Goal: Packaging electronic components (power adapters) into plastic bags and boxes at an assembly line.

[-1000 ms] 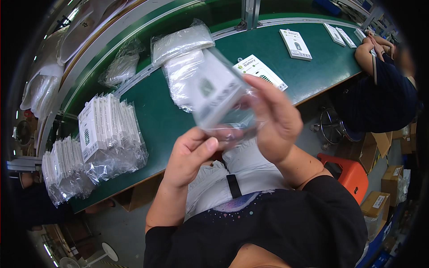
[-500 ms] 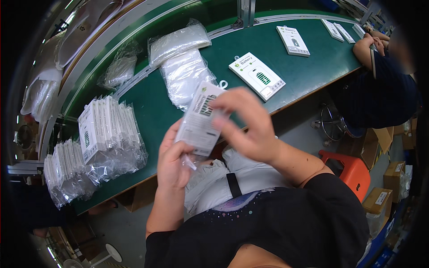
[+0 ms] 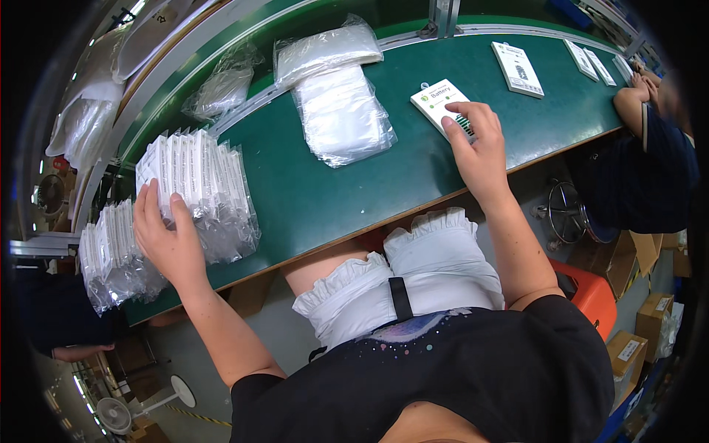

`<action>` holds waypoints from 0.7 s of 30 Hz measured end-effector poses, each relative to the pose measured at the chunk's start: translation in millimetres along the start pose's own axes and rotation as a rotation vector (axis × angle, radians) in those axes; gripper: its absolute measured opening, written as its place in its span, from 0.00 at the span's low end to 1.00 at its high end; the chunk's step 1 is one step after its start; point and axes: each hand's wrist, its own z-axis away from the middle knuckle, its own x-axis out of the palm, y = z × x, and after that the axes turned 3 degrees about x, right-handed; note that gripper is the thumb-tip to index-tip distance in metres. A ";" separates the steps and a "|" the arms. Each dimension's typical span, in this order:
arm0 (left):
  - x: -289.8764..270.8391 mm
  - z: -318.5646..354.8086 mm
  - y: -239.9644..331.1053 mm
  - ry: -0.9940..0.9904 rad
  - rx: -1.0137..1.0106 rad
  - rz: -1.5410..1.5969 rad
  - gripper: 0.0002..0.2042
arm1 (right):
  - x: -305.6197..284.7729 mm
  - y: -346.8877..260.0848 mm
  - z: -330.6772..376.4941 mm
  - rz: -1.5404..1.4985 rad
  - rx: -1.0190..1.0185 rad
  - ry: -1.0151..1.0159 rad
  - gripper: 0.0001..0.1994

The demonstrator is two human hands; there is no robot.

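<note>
Right hand (image 3: 478,151) lies flat, fingers spread, on a bagged white card pack (image 3: 441,103) — light, stiff, its film likely slippery. Left hand (image 3: 166,240), open, touches the upright row of packs (image 3: 196,181); edges look the best hold.

Factory packing line: green conveyor belt (image 3: 347,184), stacked bagged packs (image 3: 196,188), seated co-worker (image 3: 650,148).

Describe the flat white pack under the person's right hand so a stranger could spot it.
On the green belt, find the right hand. Its fingertips rest on a flat white pack, the nearest of several along the belt. Only this one is touched.
</note>
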 end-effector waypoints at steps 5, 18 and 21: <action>-15.7 -15.8 23.3 0.098 -0.004 -0.060 0.17 | 9.2 21.1 -4.3 0.327 -0.043 0.041 0.21; 91.1 16.8 118.8 -0.289 0.547 0.598 0.12 | 3.7 -7.6 5.8 -0.474 0.373 0.025 0.33; 92.5 14.5 124.9 -0.367 0.514 0.631 0.12 | -3.4 -5.6 6.9 -0.771 0.532 -0.063 0.34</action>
